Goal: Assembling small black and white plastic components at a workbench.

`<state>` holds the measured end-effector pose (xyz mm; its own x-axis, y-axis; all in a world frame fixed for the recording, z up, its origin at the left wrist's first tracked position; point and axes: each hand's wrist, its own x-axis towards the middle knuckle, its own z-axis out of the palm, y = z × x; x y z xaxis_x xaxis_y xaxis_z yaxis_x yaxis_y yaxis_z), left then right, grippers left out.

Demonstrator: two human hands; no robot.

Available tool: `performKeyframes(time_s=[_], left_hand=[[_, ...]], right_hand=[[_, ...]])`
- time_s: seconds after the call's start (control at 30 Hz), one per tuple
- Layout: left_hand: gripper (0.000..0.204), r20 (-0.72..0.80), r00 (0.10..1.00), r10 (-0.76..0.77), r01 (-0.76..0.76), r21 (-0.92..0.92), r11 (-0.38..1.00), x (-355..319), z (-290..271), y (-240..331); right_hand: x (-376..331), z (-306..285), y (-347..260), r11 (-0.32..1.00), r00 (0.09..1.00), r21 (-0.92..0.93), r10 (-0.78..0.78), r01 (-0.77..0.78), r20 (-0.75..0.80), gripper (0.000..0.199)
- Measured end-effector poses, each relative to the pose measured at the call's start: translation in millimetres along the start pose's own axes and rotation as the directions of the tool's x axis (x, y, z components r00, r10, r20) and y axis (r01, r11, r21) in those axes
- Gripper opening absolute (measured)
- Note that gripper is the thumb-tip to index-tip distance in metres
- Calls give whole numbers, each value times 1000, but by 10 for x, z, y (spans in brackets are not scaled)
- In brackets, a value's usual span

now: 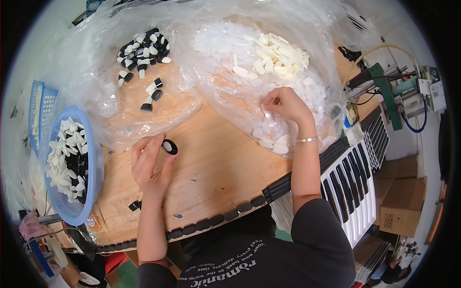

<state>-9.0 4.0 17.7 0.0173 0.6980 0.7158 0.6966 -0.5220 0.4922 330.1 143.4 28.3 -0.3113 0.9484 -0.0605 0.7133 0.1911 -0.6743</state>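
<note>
Wooden bench is carrying two crumpled clear plastic bags and, at its left edge, a blue basin heaped with white and black pieces; a white slatted rack is standing beside the bench at right. Left hand is resting on the wood with thumb and fingertips pinching a small black oval ring with a white centre, held just above the surface. Right hand is reaching into the right-hand bag, fingers closing together on one white plastic piece at the edge of the white heap. Left-hand bag is holding a pile of black-and-white assembled pieces. Judgement: both parts are looking light, stiff and smooth, so likely slippery; the ring is best gripped across its narrow sides, the white piece by its edges, with gentle pressure.
</note>
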Motion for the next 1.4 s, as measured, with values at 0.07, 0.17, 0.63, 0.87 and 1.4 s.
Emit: performKeyframes(time_s=[0.07, 0.17, 0.63, 0.87, 1.4], left_hand=[[51, 7, 1000, -2, 2, -2, 1000, -1, 6, 6], [51, 15, 1000, -7, 7, -9, 1000, -7, 18, -3], [51, -5, 1000, -12, 12, 12, 1000, -15, -21, -12], [50, 7, 1000, -10, 10, -1, 1000, 5, -37, 13], [49, -66, 996, -56, 55, -17, 998, 37, -73, 4]], right_hand=[[-3, -11, 66, 1000, 999, -4, -12, 12, 31, 8], [-14, -19, 39, 1000, 996, 7, -4, 3, 89, 8], [-398, -114, -72, 994, 999, -109, 4, -10, -54, 16], [61, -80, -201, 988, 974, -101, -131, 114, -187, 14], [431, 114, -320, 952, 937, -191, -278, 240, -212, 17]])
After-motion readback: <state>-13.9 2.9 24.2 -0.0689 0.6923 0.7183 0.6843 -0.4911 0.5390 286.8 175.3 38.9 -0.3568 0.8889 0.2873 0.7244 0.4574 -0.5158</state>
